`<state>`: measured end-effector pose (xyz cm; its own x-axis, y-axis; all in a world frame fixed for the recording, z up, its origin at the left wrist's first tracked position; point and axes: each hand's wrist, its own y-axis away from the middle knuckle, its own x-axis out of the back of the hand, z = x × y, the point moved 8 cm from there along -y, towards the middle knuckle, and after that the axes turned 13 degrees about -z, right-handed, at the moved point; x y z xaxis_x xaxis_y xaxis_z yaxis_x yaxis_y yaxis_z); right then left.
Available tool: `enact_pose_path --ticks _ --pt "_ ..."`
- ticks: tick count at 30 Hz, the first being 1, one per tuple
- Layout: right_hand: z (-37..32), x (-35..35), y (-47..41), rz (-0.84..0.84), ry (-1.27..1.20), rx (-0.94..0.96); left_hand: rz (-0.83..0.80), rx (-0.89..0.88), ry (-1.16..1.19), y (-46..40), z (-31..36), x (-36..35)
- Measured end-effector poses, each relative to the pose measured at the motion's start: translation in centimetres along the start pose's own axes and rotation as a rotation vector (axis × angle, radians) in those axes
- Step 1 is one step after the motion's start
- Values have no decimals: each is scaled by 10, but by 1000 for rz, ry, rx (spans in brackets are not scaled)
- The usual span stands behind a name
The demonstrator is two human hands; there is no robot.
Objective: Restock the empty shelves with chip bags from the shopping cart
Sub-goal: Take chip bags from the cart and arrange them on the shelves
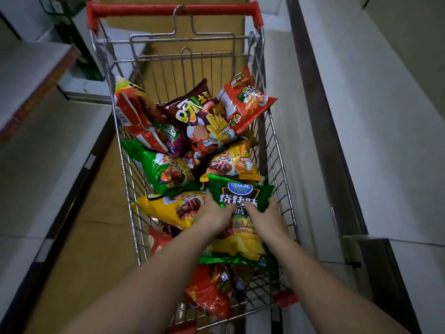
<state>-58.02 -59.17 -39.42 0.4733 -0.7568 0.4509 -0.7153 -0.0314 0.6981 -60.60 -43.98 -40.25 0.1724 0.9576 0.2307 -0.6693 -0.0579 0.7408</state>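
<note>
A wire shopping cart (pixel 274 141) with a red handle stands in front of me, filled with several chip bags. A dark green chip bag (pixel 240 194) with white characters lies on top at the near right of the pile. My left hand (pixel 214 214) grips its left edge. Along the bag's right edge my right hand (pixel 266 216) holds on, fingers curled round it. Around it lie a yellow bag (pixel 166 208), a light green bag (pixel 156 165), a brown bag (pixel 190 109) and red bags (pixel 245 100).
White shelves (pixel 385 141) run along the right of the aisle, and more white shelf boards (pixel 43 145) along the left. The floor (pixel 96 237) under and beside the cart is tan. Dark boxes (pixel 72 25) stand at the far left.
</note>
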Motion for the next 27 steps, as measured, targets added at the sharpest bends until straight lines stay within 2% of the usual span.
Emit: enact_pose_path --ticks 5,8,16,22,27 --pt "-2 4 1 18 -112 0 61 -9 53 5 6 0" --pt "-13 17 6 56 -175 56 70 -61 173 15 19 4" --pt "-78 43 26 89 -392 310 -41 -181 556 41 63 42" --pt "-137 35 31 62 -474 424 -58 -287 569 51 87 87" --pt "-196 29 22 49 -485 529 -6 -424 356 51 117 143"
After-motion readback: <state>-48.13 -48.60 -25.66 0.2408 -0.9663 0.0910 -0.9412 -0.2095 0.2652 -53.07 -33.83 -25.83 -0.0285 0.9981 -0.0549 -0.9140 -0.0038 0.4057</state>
